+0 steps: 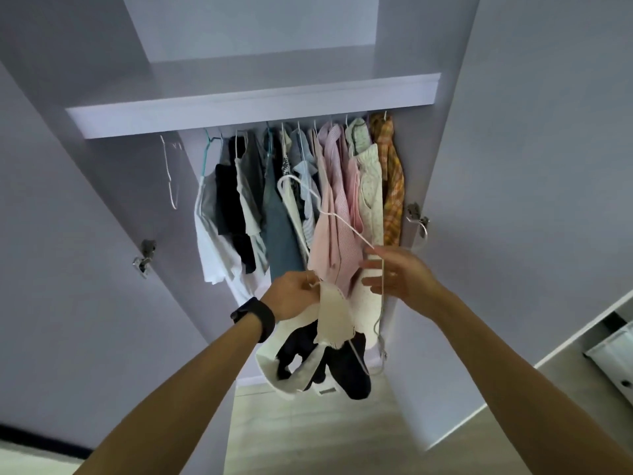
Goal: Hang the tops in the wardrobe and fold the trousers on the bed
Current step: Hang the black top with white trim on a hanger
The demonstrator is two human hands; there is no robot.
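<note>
Left hand (294, 294), a watch (255, 317) on its wrist, pinches the cream-and-black top (334, 323) by its upper edge. The top hangs before the open wardrobe (253, 108), below the hung clothes (298, 200). Right hand (400, 279) grips the white hanger (339, 217), hook raised.

One wide-angle view from the person's head faces straight into the open wardrobe (416, 159) from close up, taking in its shelf (253, 108) above and the floor (308, 433) below.
</note>
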